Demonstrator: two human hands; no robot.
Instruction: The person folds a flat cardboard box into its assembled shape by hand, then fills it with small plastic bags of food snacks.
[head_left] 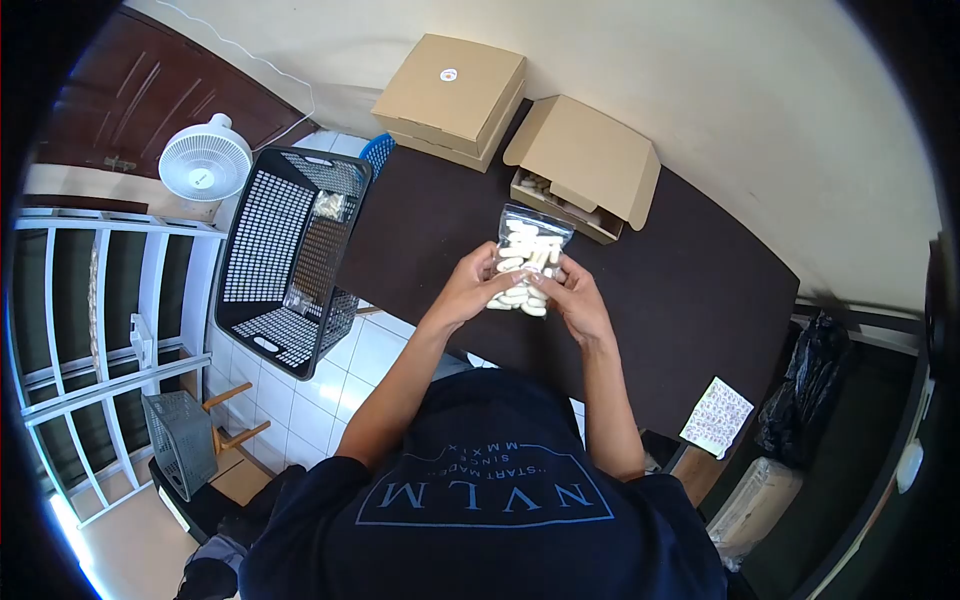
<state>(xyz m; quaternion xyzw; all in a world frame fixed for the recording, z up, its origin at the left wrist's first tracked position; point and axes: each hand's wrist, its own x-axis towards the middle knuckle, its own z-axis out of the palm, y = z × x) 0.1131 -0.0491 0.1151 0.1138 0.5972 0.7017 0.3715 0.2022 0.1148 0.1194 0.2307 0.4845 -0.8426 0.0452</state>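
Observation:
A clear plastic bag (525, 262) full of pale, oblong pieces is held up over the dark table (690, 270). My left hand (468, 287) grips its left side, and my right hand (578, 298) grips its right side. Both thumbs press on the front of the bag, close to each other. The top edge of the bag points away from me, toward an open cardboard box (590, 165) with some pieces visible inside. What the fingers behind the bag do is hidden.
Closed cardboard boxes (450, 95) are stacked at the table's back left. A large black basket (265, 235) with small bags inside stands left of the table. A white fan (205, 160) is beyond it. A patterned sheet (717, 417) lies at the table's right front.

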